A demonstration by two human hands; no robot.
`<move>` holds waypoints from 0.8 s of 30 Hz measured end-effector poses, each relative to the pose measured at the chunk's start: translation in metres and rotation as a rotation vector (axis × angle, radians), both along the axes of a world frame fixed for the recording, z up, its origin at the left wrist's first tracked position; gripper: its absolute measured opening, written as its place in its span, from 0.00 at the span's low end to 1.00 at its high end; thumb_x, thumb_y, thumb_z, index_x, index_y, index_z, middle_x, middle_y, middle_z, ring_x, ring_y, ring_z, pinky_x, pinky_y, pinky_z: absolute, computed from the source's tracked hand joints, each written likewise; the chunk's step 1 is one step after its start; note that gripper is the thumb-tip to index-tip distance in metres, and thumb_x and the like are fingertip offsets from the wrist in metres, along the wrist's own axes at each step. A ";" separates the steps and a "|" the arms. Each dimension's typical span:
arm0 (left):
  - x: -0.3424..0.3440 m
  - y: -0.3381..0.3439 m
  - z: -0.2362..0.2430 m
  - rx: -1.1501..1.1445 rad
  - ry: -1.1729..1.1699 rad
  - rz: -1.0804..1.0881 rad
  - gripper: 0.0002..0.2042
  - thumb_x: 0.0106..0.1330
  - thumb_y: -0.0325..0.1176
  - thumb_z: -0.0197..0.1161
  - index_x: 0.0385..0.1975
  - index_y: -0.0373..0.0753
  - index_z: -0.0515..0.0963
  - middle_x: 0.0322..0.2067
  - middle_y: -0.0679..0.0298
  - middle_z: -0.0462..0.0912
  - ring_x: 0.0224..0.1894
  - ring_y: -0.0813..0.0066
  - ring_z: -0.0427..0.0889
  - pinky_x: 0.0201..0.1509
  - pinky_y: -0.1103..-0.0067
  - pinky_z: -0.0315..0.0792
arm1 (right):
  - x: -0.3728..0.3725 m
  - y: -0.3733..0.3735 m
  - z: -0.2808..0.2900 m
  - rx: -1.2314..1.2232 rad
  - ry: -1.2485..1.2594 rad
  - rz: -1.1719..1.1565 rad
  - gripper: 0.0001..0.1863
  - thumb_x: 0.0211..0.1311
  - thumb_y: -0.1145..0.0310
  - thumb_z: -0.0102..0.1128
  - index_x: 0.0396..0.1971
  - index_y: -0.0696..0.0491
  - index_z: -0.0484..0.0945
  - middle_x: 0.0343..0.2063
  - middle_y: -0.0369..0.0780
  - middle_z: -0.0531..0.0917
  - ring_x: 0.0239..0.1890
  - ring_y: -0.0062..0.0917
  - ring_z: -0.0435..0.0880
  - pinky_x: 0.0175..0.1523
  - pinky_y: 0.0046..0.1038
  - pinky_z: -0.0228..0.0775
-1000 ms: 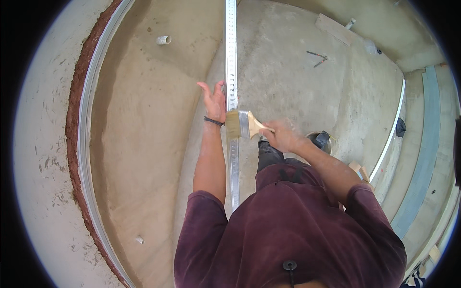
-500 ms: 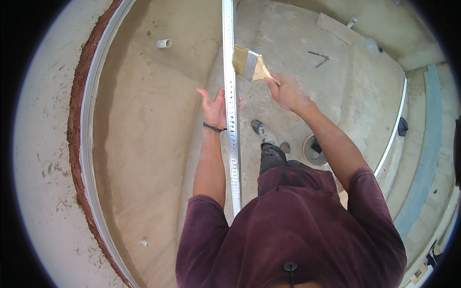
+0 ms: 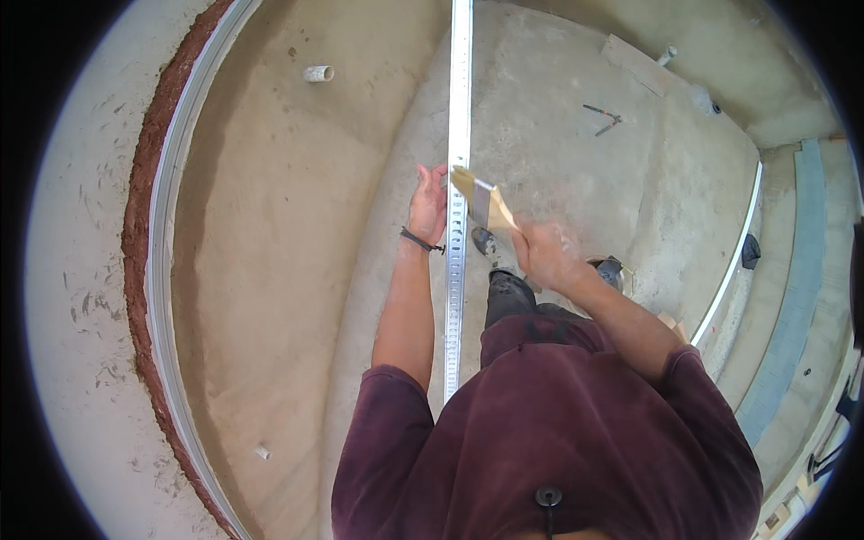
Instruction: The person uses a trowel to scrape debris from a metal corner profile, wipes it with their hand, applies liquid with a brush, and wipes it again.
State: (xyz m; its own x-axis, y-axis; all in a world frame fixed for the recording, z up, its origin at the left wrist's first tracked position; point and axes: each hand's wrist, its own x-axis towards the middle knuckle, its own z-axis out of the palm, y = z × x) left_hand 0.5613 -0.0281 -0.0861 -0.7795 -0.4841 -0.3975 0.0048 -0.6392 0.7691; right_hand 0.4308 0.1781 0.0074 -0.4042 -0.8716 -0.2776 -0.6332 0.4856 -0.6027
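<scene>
A long, pale metal strip (image 3: 459, 117) with a row of slots along its lower part runs from the top of the view down towards my body. At its left edge is my left hand (image 3: 428, 202), thumb raised and other fingers reaching behind the strip, partly hidden by it. A dark band circles that wrist. My right hand (image 3: 547, 255) grips the wooden handle of a wide, flat paintbrush (image 3: 486, 200). The brush's pale bristles lie against the strip, just right of my left fingers.
Below are my boot (image 3: 486, 245) and a bucket (image 3: 612, 272) with something dark inside, partly covered by my right arm. A plier-like tool (image 3: 605, 120) lies on the concrete floor (image 3: 549, 81). From the wall on the left juts a short white pipe (image 3: 319, 74).
The brush has come down along the strip towards me, its bristles now beside my left hand. The strip and my left hand sit slightly further right in view.
</scene>
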 end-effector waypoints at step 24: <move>0.127 0.115 -0.014 -0.031 -0.130 -0.091 0.31 0.71 0.57 0.61 0.63 0.38 0.68 0.47 0.58 0.80 0.46 0.71 0.82 0.55 0.70 0.76 | 0.103 -0.037 -0.125 -0.502 -1.287 -0.747 0.16 0.81 0.60 0.47 0.56 0.55 0.71 0.37 0.37 0.83 0.34 0.25 0.84 0.44 0.32 0.80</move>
State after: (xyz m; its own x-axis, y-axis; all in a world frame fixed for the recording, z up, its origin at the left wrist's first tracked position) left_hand 0.6884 0.0873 -0.1002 -0.7635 -0.4275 -0.4841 -0.1528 -0.6087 0.7786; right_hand 0.5337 0.1412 -0.1173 -0.4987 -0.6960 -0.5165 0.6958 0.0338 -0.7174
